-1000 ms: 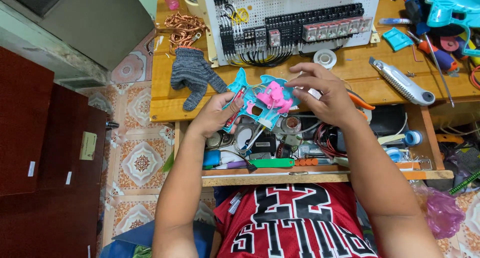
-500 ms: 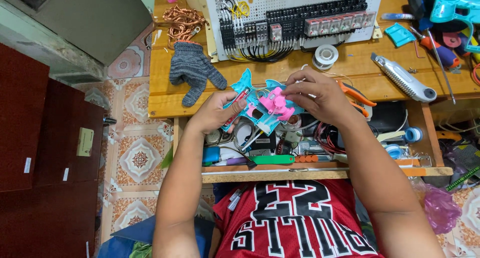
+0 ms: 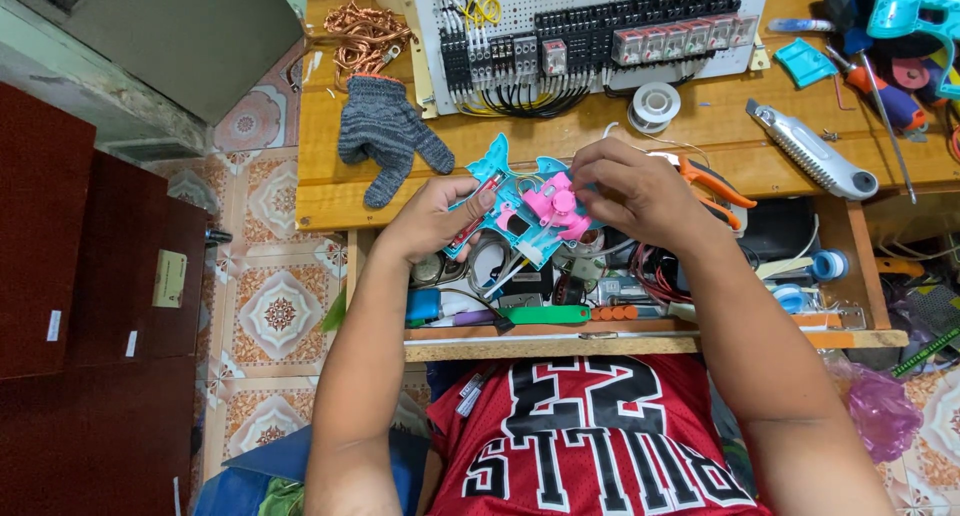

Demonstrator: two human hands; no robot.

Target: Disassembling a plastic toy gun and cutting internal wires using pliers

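Both hands are on the turquoise plastic toy shell with pink gears inside (image 3: 520, 211), held just in front of the wooden workbench (image 3: 600, 141) edge. Left hand (image 3: 430, 221) grips its left side; right hand (image 3: 635, 191) fingertips pinch the pink part. Grey knit glove (image 3: 385, 136) lies on the bench, left.

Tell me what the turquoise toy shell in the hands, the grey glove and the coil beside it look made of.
Turquoise toy shell: moulded plastic, probably; smooth, evenly coloured, slightly glossy. Grey knitted glove: yarn fabric; ribbed weave, limp fingers. Tangled reddish coil: bare copper wire, judging by its metallic orange shine.
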